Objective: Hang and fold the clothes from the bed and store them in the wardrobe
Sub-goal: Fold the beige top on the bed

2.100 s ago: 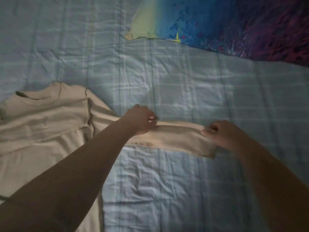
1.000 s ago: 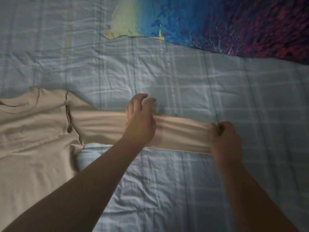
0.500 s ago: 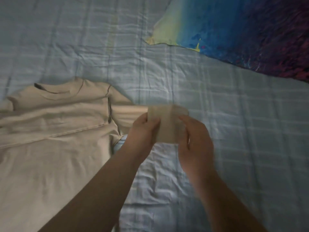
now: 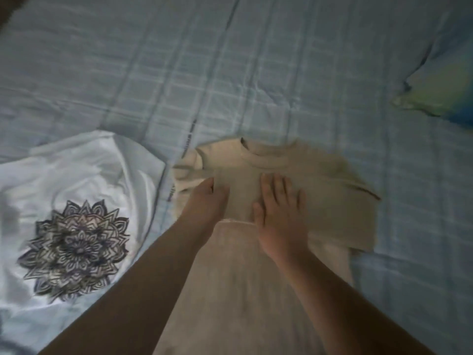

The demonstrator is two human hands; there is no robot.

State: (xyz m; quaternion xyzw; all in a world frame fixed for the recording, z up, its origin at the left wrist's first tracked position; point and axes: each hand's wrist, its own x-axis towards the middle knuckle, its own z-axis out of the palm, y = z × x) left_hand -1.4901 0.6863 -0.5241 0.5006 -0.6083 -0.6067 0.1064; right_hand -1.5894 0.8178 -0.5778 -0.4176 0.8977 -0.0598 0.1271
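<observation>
A beige long-sleeved top (image 4: 330, 201) lies flat on the bed, collar away from me, with its right sleeve folded across the chest. My right hand (image 4: 279, 216) rests flat on that folded sleeve, fingers spread. My left hand (image 4: 207, 201) presses on the top's left side near the shoulder; its fingers are partly hidden in the cloth, so a grip is unclear. A white T-shirt (image 4: 76, 180) with a dark mandala print lies crumpled to the left.
The bed is covered with a light blue checked sheet (image 4: 230, 73). A yellow-to-blue patterned cloth (image 4: 440, 98) lies at the right edge. A dark edge shows at the top left corner.
The stretched-out sleeve has been folded in over the top's chest. Both hands moved left onto the body of the top. The view swung left, bringing the white T-shirt into sight.
</observation>
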